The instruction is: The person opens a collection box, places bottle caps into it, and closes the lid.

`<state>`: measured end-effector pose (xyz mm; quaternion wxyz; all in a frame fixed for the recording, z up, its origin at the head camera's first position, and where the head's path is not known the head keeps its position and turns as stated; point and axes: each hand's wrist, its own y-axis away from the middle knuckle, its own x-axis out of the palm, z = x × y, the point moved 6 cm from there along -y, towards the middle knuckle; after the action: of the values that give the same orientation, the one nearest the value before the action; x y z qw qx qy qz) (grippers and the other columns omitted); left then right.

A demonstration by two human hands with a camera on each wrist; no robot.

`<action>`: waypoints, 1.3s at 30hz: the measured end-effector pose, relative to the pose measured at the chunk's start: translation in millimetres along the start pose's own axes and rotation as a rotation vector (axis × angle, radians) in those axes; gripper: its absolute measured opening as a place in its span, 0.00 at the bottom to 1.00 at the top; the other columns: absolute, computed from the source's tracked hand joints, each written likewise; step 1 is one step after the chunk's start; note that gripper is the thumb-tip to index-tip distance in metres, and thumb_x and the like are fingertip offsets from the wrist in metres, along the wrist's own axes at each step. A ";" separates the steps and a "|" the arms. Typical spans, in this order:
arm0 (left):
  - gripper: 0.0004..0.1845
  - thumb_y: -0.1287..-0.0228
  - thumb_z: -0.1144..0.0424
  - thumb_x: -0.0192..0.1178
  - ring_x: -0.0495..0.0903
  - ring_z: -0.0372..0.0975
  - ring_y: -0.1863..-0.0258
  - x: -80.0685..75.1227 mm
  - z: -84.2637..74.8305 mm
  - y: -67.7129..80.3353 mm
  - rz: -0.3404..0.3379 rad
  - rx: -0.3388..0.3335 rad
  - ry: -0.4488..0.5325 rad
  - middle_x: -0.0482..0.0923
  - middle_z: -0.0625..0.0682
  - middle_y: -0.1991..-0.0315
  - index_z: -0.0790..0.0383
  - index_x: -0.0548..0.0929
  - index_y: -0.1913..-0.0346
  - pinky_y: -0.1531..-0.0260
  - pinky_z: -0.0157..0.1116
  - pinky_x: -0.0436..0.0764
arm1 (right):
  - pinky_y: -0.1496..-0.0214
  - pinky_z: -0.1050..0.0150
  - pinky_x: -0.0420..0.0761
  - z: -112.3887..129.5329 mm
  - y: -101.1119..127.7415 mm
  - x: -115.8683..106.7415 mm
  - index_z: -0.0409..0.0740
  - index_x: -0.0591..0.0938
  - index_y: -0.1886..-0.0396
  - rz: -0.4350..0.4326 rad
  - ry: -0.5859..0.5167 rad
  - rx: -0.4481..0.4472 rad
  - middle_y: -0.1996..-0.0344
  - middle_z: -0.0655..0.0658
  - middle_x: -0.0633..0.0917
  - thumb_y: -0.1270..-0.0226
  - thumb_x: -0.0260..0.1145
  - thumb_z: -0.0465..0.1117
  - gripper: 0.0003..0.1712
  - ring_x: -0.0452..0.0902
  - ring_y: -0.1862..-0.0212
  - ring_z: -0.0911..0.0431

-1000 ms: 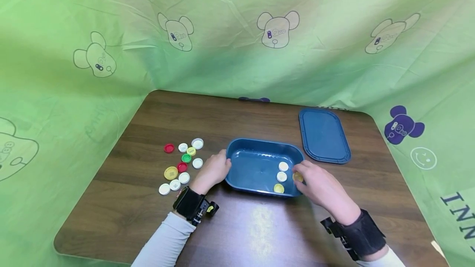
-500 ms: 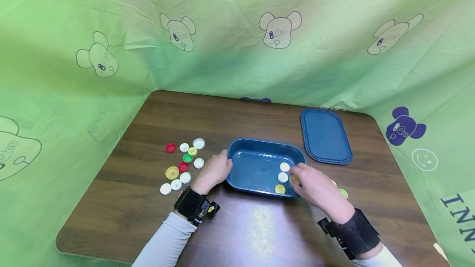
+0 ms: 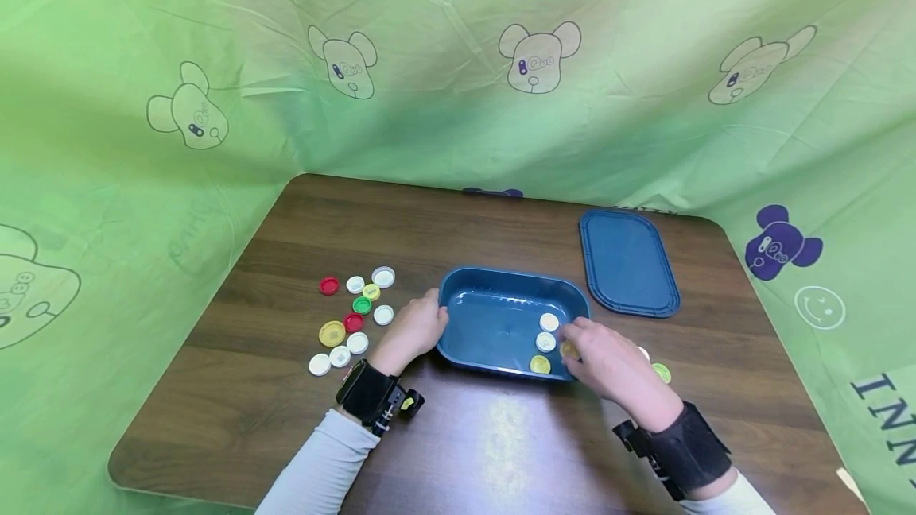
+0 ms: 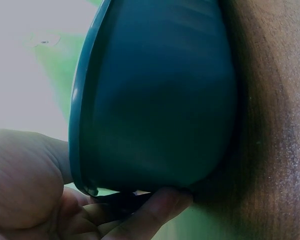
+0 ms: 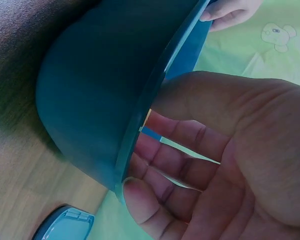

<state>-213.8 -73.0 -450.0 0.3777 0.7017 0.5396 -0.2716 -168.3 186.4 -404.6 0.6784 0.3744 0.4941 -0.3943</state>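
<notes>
A blue plastic container point(image 3: 494, 332) stands on the wooden table. My left hand point(image 3: 417, 323) grips its left end, thumb over the rim and fingers outside, as the left wrist view shows. Inside the right end of the container, my right hand point(image 3: 608, 358) pinches a yellow bottle cap point(image 3: 568, 350), low by the wall and partly hidden by the fingers. Beside that cap lie two white caps, an upper one point(image 3: 549, 322) and a lower one point(image 3: 545, 342), and another yellow cap point(image 3: 540, 365). In the right wrist view the container's rim point(image 5: 162, 75) hides the fingertips.
Several loose bottle caps, among them a large yellow one point(image 3: 332, 333) and a green one point(image 3: 362, 305), lie left of the container. A blue lid point(image 3: 630, 262) lies at the back right. A light green cap point(image 3: 661, 373) shows behind the right wrist.
My right hand has moved slightly left and down into the container, carrying the yellow bottle cap. Caps on the table behind it have come into view. The left hand keeps its grip.
</notes>
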 end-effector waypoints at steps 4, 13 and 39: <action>0.21 0.22 0.61 0.51 0.83 0.50 0.55 0.4 -1.1 -1.0 -0.003 0.003 -0.003 0.81 0.66 0.48 0.73 0.72 0.36 0.54 0.51 0.82 | 0.59 0.56 0.83 -0.4 -0.2 1.7 0.40 0.85 0.49 0.023 0.012 0.010 0.61 0.46 0.83 0.39 0.74 0.39 0.18 0.76 0.64 0.57; 0.21 0.22 0.61 0.51 0.83 0.51 0.54 0.4 -1.5 -2.1 -0.002 0.008 -0.013 0.82 0.66 0.48 0.73 0.71 0.36 0.54 0.51 0.82 | 0.59 0.55 0.84 1.0 1.7 -4.8 0.39 0.85 0.48 0.019 -0.001 0.003 0.60 0.43 0.84 0.38 0.75 0.40 0.19 0.76 0.63 0.55; 0.23 0.22 0.61 0.51 0.83 0.51 0.53 1.1 -0.5 -2.0 0.006 0.000 -0.011 0.81 0.67 0.46 0.74 0.70 0.34 0.52 0.52 0.82 | 0.55 0.44 0.82 -51.2 46.2 -25.4 0.38 0.83 0.48 -0.164 -0.060 0.117 0.52 0.38 0.85 0.40 0.73 0.36 0.20 0.83 0.54 0.43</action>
<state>-215.4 -71.7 -451.1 0.3813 0.7019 0.5353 -0.2744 -150.8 255.4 -386.5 0.6353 0.3598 0.4788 -0.4876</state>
